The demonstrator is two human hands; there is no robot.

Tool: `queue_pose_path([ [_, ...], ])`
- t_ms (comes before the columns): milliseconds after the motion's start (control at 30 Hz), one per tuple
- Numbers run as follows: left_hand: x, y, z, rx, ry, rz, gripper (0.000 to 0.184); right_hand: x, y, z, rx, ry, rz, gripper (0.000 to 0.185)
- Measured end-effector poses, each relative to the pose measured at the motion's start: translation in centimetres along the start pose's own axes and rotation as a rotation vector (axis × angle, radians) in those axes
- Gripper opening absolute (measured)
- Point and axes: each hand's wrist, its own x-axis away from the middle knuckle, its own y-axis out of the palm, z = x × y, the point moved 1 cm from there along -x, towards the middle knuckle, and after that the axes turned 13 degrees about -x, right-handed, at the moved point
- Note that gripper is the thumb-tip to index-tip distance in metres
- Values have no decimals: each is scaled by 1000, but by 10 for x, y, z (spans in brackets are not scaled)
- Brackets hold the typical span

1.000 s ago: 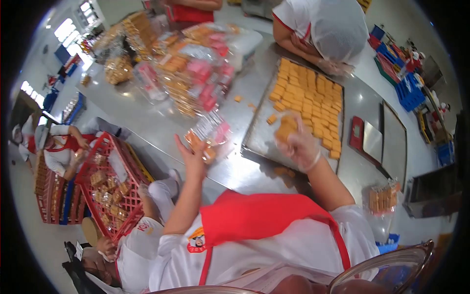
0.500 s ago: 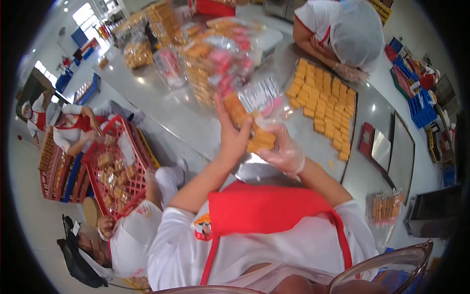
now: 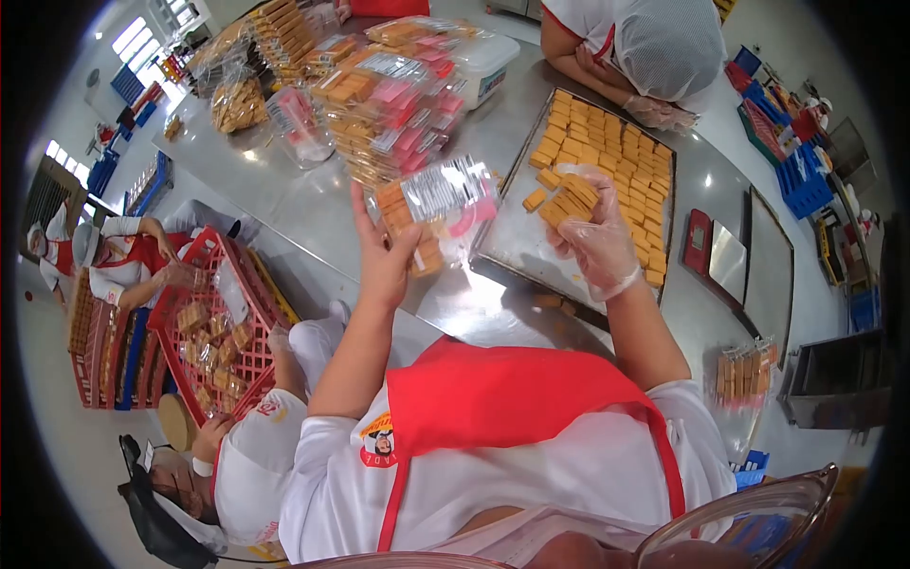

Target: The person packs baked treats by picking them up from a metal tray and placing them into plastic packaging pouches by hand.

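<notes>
My bare left hand (image 3: 384, 256) grips a clear plastic bag (image 3: 445, 204) with a printed label; orange-brown biscuits lie in its near end. My right hand (image 3: 602, 247), in a clear glove, holds a small row of biscuits (image 3: 572, 201) between thumb and fingers, over the left part of a metal tray (image 3: 512, 223). Rows of biscuits (image 3: 621, 152) cover the tray's far and right parts. One loose biscuit (image 3: 534, 199) lies just left of the held row. Beyond my left hand is a pile of filled bags (image 3: 389, 114).
A covered plastic tub (image 3: 485, 66) stands behind the pile. A person (image 3: 664, 57) leans on the table's far side. Right of the tray sits a red scale (image 3: 699, 242). At the left, another person is beside a red crate (image 3: 171, 322) of packs.
Half a second ago my hands were together at the bag. Now my right hand is back over the tray with a row of biscuits, and the bag has moved left.
</notes>
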Motion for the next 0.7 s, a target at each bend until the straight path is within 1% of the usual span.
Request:
queue_pose_path([
  [33, 1, 0, 0, 10, 55, -10, 87, -3, -4, 0, 62, -33, 8, 55],
  [133, 8, 2, 9, -166, 104, -66, 89, -3, 0, 4, 204, 70, -53, 52],
  [233, 15, 4, 6, -330, 147, -1, 90, 4, 14, 10, 205, 87, -195, 50],
  [333, 21, 0, 1, -388, 205, -5, 93, 7, 13, 12, 187, 211, -203, 53],
  [433, 18, -4, 7, -57, 123, -197, 94, 13, 15, 2, 97, 365, -109, 57],
  [533, 19, -4, 6, 108, 62, -218, 95, 16, 10, 4, -30, 427, -130, 57],
  [633, 21, 3, 6, 65, 118, -102, 96, 22, 18, 9, 23, 306, -230, 51],
  [700, 21, 4, 4, -55, 207, -103, 98, 22, 18, 14, 442, 162, -345, 41],
])
